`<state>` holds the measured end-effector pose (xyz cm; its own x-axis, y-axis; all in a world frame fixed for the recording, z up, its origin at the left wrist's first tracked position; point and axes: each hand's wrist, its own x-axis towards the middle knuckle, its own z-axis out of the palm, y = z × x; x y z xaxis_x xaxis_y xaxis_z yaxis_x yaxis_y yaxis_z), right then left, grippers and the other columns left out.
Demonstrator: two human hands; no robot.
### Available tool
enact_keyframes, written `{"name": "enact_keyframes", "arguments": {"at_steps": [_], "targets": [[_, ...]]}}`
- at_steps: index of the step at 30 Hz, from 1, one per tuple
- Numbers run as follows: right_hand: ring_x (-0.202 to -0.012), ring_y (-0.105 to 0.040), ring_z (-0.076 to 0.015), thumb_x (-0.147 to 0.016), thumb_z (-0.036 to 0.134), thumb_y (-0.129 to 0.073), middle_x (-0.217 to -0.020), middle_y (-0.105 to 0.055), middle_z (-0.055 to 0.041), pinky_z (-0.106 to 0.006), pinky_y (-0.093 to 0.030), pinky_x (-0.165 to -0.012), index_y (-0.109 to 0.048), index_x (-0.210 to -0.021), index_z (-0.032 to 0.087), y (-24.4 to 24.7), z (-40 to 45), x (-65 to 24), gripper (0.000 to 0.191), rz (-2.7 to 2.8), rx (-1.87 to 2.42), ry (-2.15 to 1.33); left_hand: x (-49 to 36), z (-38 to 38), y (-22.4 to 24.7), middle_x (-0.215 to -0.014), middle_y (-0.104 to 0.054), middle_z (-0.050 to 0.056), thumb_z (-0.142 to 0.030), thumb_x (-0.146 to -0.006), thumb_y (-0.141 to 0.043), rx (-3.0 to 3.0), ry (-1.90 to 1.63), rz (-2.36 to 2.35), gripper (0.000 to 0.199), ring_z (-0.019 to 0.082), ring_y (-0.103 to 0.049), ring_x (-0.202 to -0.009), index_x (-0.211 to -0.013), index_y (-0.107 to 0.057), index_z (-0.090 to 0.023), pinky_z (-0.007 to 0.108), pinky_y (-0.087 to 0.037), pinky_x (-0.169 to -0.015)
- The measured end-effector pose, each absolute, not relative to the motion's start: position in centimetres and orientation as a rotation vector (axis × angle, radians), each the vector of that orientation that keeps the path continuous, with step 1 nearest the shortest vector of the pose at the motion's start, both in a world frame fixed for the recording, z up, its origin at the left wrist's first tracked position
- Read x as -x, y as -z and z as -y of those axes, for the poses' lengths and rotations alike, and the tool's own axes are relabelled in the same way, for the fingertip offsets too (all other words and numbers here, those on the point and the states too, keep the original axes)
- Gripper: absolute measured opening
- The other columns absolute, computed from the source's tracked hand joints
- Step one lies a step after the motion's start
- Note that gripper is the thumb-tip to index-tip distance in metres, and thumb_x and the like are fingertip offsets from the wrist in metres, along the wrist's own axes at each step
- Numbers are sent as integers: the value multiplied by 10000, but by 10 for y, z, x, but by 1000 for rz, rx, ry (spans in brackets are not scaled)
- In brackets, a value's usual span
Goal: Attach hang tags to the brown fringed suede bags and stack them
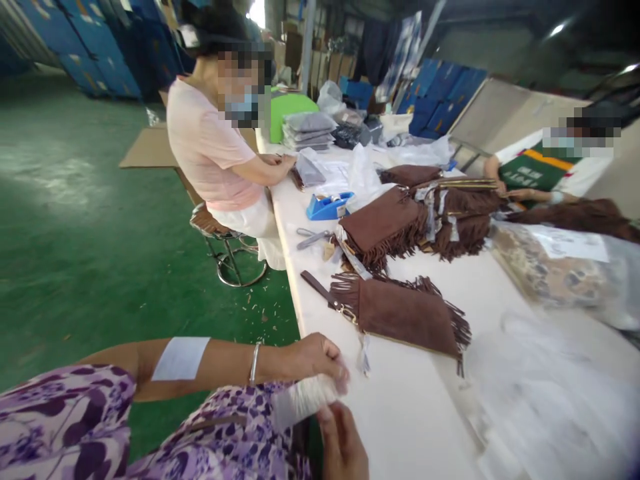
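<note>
My left hand (315,360), wearing a silver bangle at the wrist, is closed with its fingers pinching a thin whitish see-through wrap (305,400). At the wrap's lower edge, my right hand (345,443) has its fingertips closed on it; they are slightly blurred. Both hands are over my lap, beside the table's near edge. Just beyond them a brown fringed suede pouch (407,313) lies flat, with a wrist strap (316,287) and a gold-coloured clasp. A small white tag or tassel (365,357) sticks out under its near edge.
More brown fringed pouches (385,227) are piled on the white table (400,413). Near them are a blue tape dispenser (329,205), grey scissors (313,238) and a bagged patterned item (565,267). White plastic (550,400) covers the right. Co-workers (213,140) sit left and stay at far right.
</note>
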<state>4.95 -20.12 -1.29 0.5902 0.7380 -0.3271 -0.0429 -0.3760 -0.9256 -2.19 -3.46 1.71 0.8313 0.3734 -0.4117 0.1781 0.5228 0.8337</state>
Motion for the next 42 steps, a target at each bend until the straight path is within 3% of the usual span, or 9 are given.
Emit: {"name": "enact_keyframes", "arguments": {"at_steps": [4, 10, 15, 20, 24, 30, 34, 36, 42], "targets": [[-1012, -666, -240, -775, 616, -628, -1099, -711, -65, -315, -500, -885, -600, -1166, 213, -7, 179, -68, 562, 544, 1811, -826, 46, 18, -11, -704, -675, -8, -413, -628, -787, -1356, -63, -660, 311, 145, -593, -673, -730, -679, -140, 210, -399, -592], [-915, -684, -210, -889, 540, -509, -1031, -730, -36, -283, -526, -792, -656, -1069, 228, -9, 145, -54, 389, 1005, 1738, -1187, 93, -4, -2, -643, -553, -52, -259, -705, -722, -1989, -28, -764, 138, 114, -473, -626, -719, -618, -169, 213, -248, -555], [-1048, -648, -252, -946, 467, -406, -1158, -690, -93, -341, -484, -895, -634, -1150, 179, 13, 111, -97, 420, 1295, 2137, -539, 132, -27, 10, -659, -597, -44, -197, -755, -638, -1937, -52, -916, 110, 119, -497, -634, -663, -590, -164, 221, -250, -579], [-1139, -560, -253, -966, 268, -397, -1256, -620, -108, -364, -431, -952, -510, -1330, 152, 12, 25, -112, 398, 1833, 2101, -113, 125, -32, 21, -668, -625, -34, -201, -746, -640, -1824, -66, -814, 93, 112, -513, -620, -667, -610, -162, 224, -267, -541], [-1032, -553, -289, -933, 202, -472, -1109, -630, -122, -411, -418, -875, -530, -1317, 178, 12, -2, -93, 389, 2099, 2069, 2, 128, -38, 23, -588, -500, -47, -249, -745, -616, -1711, -118, -839, 159, 98, -409, -580, -635, -549, -156, 217, -248, -515], [-927, -571, -263, -933, 178, -444, -961, -620, -93, -369, -435, -795, -600, -993, 193, 19, 34, -96, 168, 2212, 1986, -132, 156, -46, 18, -594, -492, -37, -327, -721, -595, -1478, -163, -955, 203, 93, -399, -574, -654, -557, -140, 189, -276, -506], [-957, -644, -218, -937, 134, -362, -1076, -679, -91, -311, -461, -793, -509, -1200, 174, 22, 47, -104, 304, 2174, 1925, -428, 155, -45, 18, -590, -509, -42, -288, -673, -641, -1443, -152, -964, 165, 90, -413, -575, -646, -573, -139, 182, -264, -497], [-936, -671, -218, -972, 205, -329, -1083, -700, -85, -303, -467, -755, -465, -1290, 181, 17, 47, -104, 347, 2191, 1937, -552, 151, -45, 19, -598, -529, -43, -270, -656, -662, -1432, -140, -972, 150, 93, -431, -579, -650, -586, -141, 184, -260, -491], [-822, -679, -195, -1009, 471, -270, -883, -719, 13, -258, -420, -646, -593, -1098, 313, -13, 47, -99, 370, 2050, 1953, -874, 143, -48, 25, -653, -599, -33, -288, -689, -707, -1512, -156, -931, 160, 109, -502, -625, -722, -653, -142, 188, -281, -515]]}}
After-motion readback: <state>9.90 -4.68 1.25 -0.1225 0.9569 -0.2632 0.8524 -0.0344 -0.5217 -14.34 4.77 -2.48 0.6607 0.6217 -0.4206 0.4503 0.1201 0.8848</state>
